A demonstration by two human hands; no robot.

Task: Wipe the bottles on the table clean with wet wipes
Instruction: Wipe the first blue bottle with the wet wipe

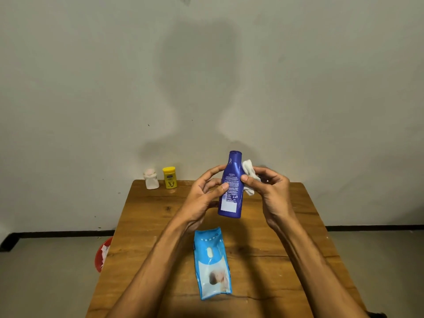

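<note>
While the left hand (pixel 206 193) curls its thumb and fingers round the middle of the tall dark-blue plastic lotion bottle (pixel 230 189), holding it upright in the air above the brown wooden table (pixel 298 226), the right hand (pixel 268 187) pinches a crumpled white wet wipe (pixel 249 173) against the bottle's upper right side. Since that hold looks light and the wipe is damp, a hard rub could, I judge, twist the bottle loose and drop it onto the light-blue soft pack of wipes (pixel 212 262) lying just below. A wide elbow swing might also topple the small yellow plastic bottle (pixel 169 177) and the short white bottle (pixel 151 179) standing side by side at the far left corner.
</note>
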